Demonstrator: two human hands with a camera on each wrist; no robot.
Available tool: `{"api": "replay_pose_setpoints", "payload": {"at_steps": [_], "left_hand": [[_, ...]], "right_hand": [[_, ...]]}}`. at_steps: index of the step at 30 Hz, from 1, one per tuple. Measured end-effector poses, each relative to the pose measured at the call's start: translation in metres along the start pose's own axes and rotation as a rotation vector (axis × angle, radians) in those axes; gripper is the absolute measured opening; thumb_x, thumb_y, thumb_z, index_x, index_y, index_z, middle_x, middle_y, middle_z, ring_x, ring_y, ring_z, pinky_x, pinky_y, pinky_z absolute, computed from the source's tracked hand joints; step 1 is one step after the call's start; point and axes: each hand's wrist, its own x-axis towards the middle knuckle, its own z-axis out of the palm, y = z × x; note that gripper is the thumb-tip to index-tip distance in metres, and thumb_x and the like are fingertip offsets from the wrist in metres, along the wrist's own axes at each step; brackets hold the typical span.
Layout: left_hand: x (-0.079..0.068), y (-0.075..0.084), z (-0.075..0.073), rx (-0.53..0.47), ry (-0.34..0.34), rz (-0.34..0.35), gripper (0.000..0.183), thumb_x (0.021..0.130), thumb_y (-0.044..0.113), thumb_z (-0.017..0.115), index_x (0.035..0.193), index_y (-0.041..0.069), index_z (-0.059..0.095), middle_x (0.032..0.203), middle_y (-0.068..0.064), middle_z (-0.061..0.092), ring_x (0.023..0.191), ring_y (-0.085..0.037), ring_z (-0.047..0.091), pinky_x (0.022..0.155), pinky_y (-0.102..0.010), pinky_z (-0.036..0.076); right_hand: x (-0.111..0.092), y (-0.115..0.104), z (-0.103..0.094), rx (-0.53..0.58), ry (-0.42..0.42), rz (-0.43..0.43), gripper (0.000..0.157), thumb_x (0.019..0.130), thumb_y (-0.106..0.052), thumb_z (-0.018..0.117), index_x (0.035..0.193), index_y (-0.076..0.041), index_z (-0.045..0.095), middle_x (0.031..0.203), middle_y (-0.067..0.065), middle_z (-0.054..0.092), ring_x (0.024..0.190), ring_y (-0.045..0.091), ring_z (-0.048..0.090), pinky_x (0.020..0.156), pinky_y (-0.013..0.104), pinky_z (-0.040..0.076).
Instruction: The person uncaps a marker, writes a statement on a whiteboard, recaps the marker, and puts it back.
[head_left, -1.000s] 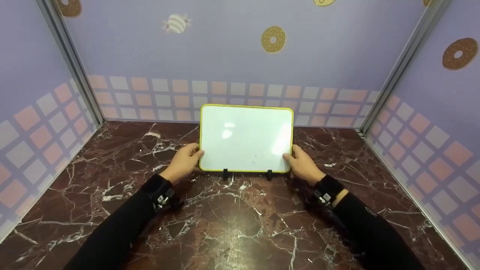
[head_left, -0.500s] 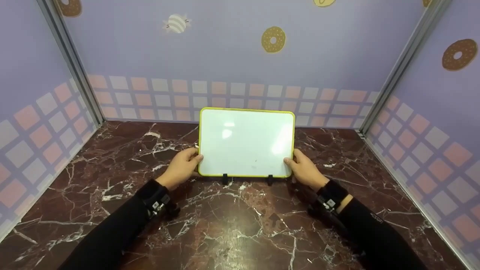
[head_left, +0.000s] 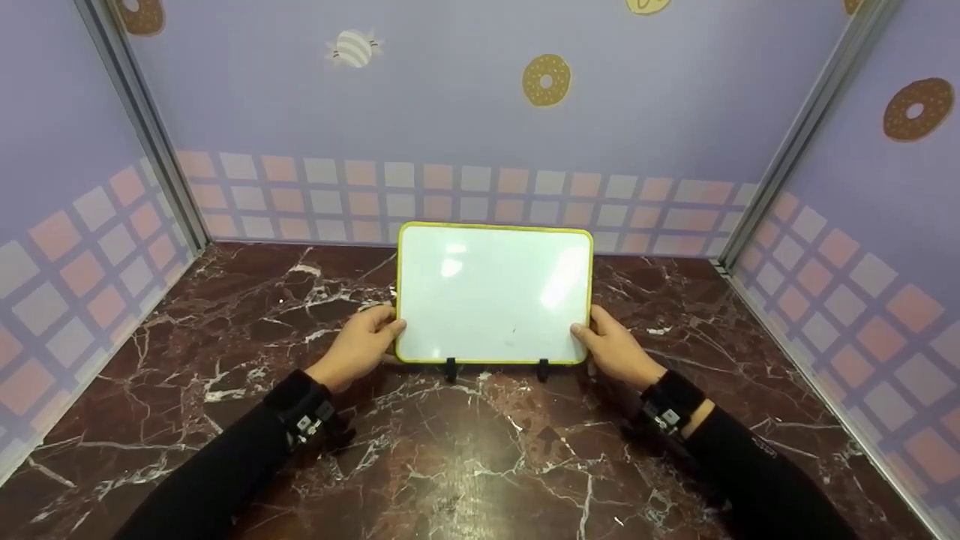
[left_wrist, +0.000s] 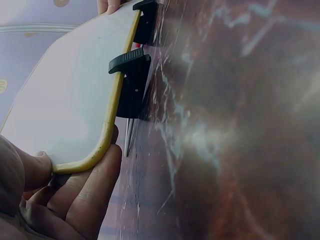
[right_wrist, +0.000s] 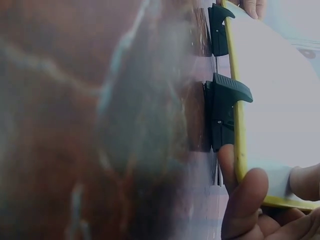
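Observation:
A small whiteboard (head_left: pixel 491 292) with a yellow frame stands tilted back in the middle of the table. Two black hooked supports (head_left: pixel 451 369) catch its lower edge. My left hand (head_left: pixel 358 346) grips the board's left side low down, thumb on the white face and fingers behind. On the opposite side, my right hand (head_left: pixel 616 349) holds the edge the same way. In the left wrist view, fingers (left_wrist: pixel 95 195) curl under the yellow corner. The right wrist view shows a ridged black support (right_wrist: pixel 231 90) hooked over the frame near my right fingers (right_wrist: pixel 247 200).
A dark red marbled table (head_left: pixel 480 465) lies under everything. Behind rises a lilac back wall (head_left: pixel 450 112) with pink and white squares and doughnut prints. Side walls meet it at grey metal posts (head_left: pixel 142 127).
The whiteboard and both hands have come steadily nearer to me, lower in the head view. Both hands keep their hold on its sides.

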Motion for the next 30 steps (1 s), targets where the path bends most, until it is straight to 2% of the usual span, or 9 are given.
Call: {"api": "replay_pose_setpoints", "payload": {"at_steps": [7, 14, 22, 30], "left_hand": [[-0.008, 0.003, 0.001, -0.016, -0.02, -0.008, 0.026, 0.12, 0.013, 0.054, 0.127, -0.01, 0.064, 0.118, -0.026, 0.073, 0.096, -0.034, 0.079, 0.086, -0.047, 0.069], [-0.013, 0.004, 0.002, -0.026, -0.026, -0.031, 0.027, 0.12, 0.014, 0.054, 0.132, -0.009, 0.063, 0.119, -0.025, 0.073, 0.095, -0.032, 0.08, 0.085, -0.045, 0.069], [-0.019, 0.004, 0.003, -0.039, -0.031, -0.035, 0.028, 0.12, 0.013, 0.055, 0.132, -0.01, 0.064, 0.117, -0.025, 0.075, 0.095, -0.034, 0.081, 0.083, -0.046, 0.069], [-0.023, 0.004, 0.003, -0.05, -0.053, -0.023, 0.027, 0.12, 0.013, 0.055, 0.13, -0.01, 0.063, 0.119, -0.025, 0.074, 0.098, -0.036, 0.081, 0.084, -0.047, 0.069]], "right_hand": [[-0.005, 0.002, -0.001, 0.032, -0.006, -0.01, 0.044, 0.12, -0.017, 0.053, 0.157, 0.005, 0.044, 0.124, 0.027, 0.072, 0.075, 0.026, 0.067, 0.052, 0.035, 0.057], [-0.013, 0.003, -0.003, 0.043, -0.047, -0.032, 0.05, 0.121, -0.018, 0.052, 0.163, 0.005, 0.038, 0.126, 0.027, 0.072, 0.064, 0.026, 0.064, 0.052, 0.037, 0.058], [-0.019, 0.002, -0.006, 0.021, -0.051, -0.033, 0.047, 0.121, -0.019, 0.054, 0.159, 0.006, 0.043, 0.114, 0.023, 0.075, 0.056, 0.02, 0.061, 0.051, 0.038, 0.058], [-0.023, 0.0, -0.007, 0.041, -0.067, -0.024, 0.049, 0.12, -0.019, 0.055, 0.158, 0.008, 0.043, 0.113, 0.024, 0.075, 0.055, 0.019, 0.06, 0.049, 0.038, 0.058]]}}
